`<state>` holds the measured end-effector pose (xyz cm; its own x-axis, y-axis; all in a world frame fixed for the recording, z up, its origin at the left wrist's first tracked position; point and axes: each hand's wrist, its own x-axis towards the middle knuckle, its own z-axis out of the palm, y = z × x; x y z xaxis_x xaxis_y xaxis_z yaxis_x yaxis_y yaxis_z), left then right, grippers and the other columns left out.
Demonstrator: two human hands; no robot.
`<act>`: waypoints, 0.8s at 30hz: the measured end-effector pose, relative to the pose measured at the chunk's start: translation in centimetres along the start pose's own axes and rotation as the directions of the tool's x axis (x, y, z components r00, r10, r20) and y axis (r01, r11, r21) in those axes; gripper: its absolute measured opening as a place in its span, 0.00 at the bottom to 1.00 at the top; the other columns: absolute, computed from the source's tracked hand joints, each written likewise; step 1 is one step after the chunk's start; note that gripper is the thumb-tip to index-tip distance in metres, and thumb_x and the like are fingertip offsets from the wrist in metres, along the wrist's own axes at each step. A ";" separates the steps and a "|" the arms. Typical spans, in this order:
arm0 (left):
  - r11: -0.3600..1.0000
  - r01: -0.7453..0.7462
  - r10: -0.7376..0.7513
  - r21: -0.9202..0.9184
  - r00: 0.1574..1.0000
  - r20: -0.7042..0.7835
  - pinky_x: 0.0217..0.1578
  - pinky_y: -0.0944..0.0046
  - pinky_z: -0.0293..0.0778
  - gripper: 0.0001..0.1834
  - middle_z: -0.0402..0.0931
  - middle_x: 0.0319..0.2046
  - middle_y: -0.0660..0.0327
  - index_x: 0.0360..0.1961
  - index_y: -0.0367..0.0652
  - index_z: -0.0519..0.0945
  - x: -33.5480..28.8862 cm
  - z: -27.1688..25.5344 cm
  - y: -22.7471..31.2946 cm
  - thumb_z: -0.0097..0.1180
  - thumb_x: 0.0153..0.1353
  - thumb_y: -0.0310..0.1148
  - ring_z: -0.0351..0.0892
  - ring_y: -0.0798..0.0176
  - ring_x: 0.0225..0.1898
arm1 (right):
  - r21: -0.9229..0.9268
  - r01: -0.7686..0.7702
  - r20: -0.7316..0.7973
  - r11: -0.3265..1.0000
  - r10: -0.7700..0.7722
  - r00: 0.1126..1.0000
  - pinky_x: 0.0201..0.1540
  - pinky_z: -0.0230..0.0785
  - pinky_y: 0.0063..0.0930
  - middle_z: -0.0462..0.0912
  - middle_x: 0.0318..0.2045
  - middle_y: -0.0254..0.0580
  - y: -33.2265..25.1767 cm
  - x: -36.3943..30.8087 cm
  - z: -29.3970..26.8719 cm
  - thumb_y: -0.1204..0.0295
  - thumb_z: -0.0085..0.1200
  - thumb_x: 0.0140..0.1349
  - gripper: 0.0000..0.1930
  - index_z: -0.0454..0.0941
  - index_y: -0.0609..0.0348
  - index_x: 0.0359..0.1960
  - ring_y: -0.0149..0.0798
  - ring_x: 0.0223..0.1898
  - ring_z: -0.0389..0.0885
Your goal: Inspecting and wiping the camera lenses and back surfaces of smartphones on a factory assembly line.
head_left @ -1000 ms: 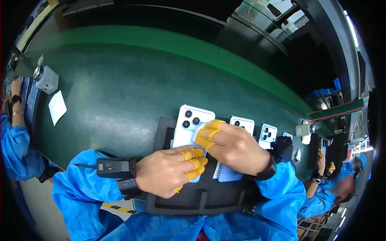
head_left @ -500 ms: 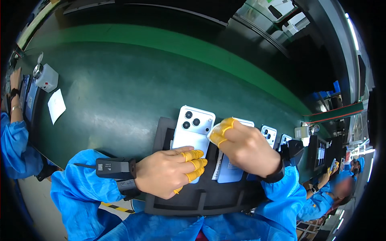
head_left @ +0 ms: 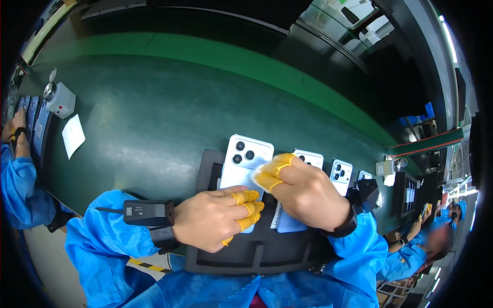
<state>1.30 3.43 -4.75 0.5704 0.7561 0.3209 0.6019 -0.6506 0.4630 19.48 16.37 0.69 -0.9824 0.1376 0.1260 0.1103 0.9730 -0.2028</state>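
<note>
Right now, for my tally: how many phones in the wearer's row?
4: leftmost phone under the left hand; second phone partly behind the right hand; third phone and fourth phone farther right. More may be hidden.

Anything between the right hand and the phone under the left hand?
Only what looks like a small white cloth, pinched in the right hand at the phone's right side. The left hand covers the phone's lower part; nothing visible covers its cameras.

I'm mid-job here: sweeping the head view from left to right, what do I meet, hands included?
White flip-top bottle → white paper → left hand → silver phone → right hand → rightmost phone in the row → pale bottle.
</note>
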 end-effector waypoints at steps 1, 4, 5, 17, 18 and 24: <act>1.000 -0.017 0.017 -0.020 1.000 -0.020 0.57 0.63 0.68 0.28 0.75 0.48 0.59 0.47 0.37 0.78 0.0 -0.1 0.0 0.59 0.38 0.29 0.72 0.57 0.56 | 0.044 0.081 -0.119 0.996 -0.075 0.990 0.32 0.75 0.31 0.75 0.30 0.41 -0.2 0.8 0.4 0.79 0.58 0.37 0.16 0.82 0.64 0.33 0.42 0.34 0.76; 0.991 0.089 -0.064 -0.098 0.970 0.234 0.53 0.65 0.71 0.27 0.75 0.48 0.60 0.46 0.37 0.79 -0.1 -0.2 -0.4 0.59 0.38 0.30 0.72 0.57 0.55 | 0.044 0.178 -0.238 0.983 -0.163 0.958 0.32 0.75 0.29 0.74 0.28 0.39 -0.5 3.1 1.7 0.77 0.59 0.37 0.12 0.82 0.63 0.29 0.40 0.32 0.75; 0.992 0.078 -0.053 -0.098 0.970 0.238 0.53 0.65 0.71 0.27 0.75 0.48 0.60 0.46 0.37 0.79 0.0 -0.2 -0.6 0.59 0.38 0.30 0.72 0.57 0.55 | 0.014 0.193 -0.231 0.981 -0.184 0.955 0.32 0.75 0.28 0.73 0.27 0.39 -0.4 3.4 2.0 0.75 0.59 0.37 0.11 0.81 0.62 0.28 0.40 0.31 0.75; 1.000 -0.030 0.030 0.000 0.999 0.025 0.63 0.60 0.63 0.28 0.75 0.49 0.59 0.48 0.37 0.78 0.1 0.0 -0.3 0.60 0.39 0.30 0.73 0.57 0.55 | -0.090 0.104 -0.308 0.990 -0.127 0.943 0.34 0.75 0.31 0.79 0.33 0.44 0.7 1.2 0.2 0.79 0.56 0.37 0.13 0.82 0.65 0.30 0.44 0.32 0.78; 0.999 -0.026 0.027 -0.027 0.999 0.030 0.63 0.59 0.62 0.28 0.75 0.48 0.59 0.48 0.37 0.78 0.0 0.0 -0.4 0.60 0.39 0.30 0.73 0.57 0.54 | 0.013 0.134 -0.290 0.991 -0.124 0.949 0.36 0.76 0.30 0.79 0.38 0.45 0.3 2.2 0.6 0.78 0.56 0.37 0.15 0.82 0.66 0.32 0.44 0.36 0.78; 0.998 -0.002 0.007 -0.067 0.997 0.071 0.64 0.59 0.62 0.29 0.76 0.45 0.60 0.48 0.38 0.79 -0.4 -0.1 -0.5 0.59 0.39 0.29 0.75 0.59 0.50 | -0.087 0.157 -0.153 0.984 -0.169 0.974 0.35 0.76 0.28 0.77 0.32 0.41 -0.4 2.1 2.0 0.76 0.57 0.38 0.14 0.82 0.65 0.31 0.41 0.36 0.77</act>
<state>0.76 3.49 -5.02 0.6130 0.7444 0.2646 0.5615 -0.6462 0.5169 17.05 15.94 -0.86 -0.9521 -0.0016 0.3059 -0.0322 0.9950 -0.0950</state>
